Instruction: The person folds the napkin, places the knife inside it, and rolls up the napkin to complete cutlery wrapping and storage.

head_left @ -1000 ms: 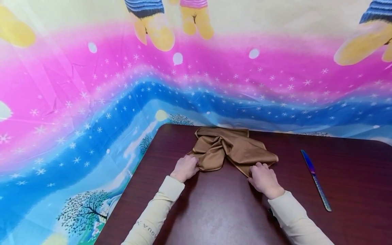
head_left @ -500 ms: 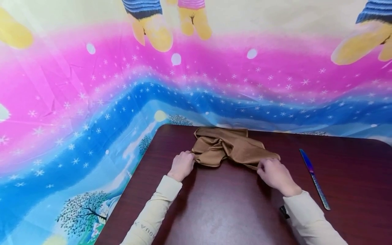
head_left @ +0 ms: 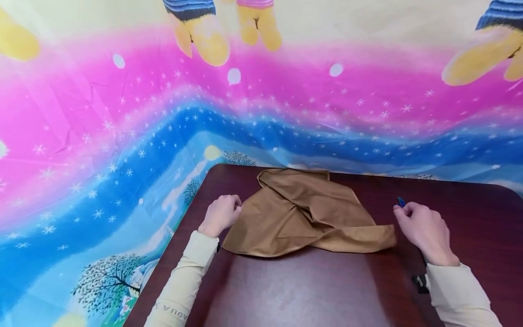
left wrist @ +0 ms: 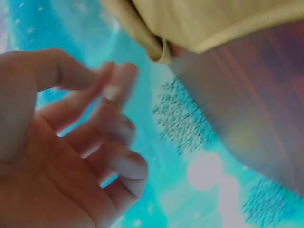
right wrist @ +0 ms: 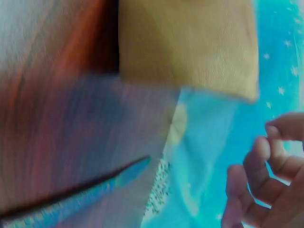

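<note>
A brown cloth (head_left: 294, 213) lies loosely spread and creased across the back of the table, its right side folded over. Just left of it is my left hand (head_left: 221, 214); in the left wrist view its fingers (left wrist: 102, 123) are loosely bent, with nothing between them and a gap to the cloth's edge (left wrist: 228, 28). Past the cloth's right end, my right hand (head_left: 426, 231) is raised, its fingers (right wrist: 256, 175) loosely bent around nothing. It covers most of the knife (head_left: 401, 202) in the head view; the right wrist view shows the iridescent knife (right wrist: 130, 172) lying on the table.
The dark wooden table (head_left: 302, 290) has rounded back corners. A printed curtain (head_left: 261, 100) with snowflakes and trees hangs close behind its back and left edges. A small black object (head_left: 421, 284) shows by the right cuff.
Both hands held the cloth's near edge and pulled apart; now they have let go and stand farther out. The cloth is spread wider and nearer. My right hand now covers the knife.
</note>
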Action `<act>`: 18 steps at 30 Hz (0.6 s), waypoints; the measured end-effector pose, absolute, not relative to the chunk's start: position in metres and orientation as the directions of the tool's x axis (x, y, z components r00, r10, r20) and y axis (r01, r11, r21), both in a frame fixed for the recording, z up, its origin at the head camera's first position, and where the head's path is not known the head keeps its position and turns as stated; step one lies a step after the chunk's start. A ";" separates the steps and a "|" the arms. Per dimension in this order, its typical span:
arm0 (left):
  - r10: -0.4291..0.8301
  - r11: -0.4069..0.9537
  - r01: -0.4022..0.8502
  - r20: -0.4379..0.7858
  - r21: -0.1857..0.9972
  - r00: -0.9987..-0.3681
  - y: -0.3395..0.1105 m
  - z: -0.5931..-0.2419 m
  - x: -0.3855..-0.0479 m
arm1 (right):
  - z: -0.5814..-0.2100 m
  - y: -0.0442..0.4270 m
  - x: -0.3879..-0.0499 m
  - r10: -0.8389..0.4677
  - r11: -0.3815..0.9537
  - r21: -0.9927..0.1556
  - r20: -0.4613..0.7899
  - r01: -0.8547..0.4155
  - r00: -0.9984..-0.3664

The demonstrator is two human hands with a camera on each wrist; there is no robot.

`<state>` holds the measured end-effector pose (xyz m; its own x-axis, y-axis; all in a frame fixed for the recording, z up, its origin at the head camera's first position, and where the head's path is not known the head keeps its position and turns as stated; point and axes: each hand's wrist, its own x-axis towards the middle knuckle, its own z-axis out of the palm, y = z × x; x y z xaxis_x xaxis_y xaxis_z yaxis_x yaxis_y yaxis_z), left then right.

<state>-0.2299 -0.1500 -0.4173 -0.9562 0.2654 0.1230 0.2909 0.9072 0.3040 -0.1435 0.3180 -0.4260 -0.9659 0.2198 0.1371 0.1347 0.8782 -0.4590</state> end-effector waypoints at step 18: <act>0.486 0.870 0.489 0.051 0.069 -0.872 -0.117 -0.464 -0.232 | -0.467 0.259 -0.161 -0.319 0.905 -0.292 0.019 -0.310 -0.948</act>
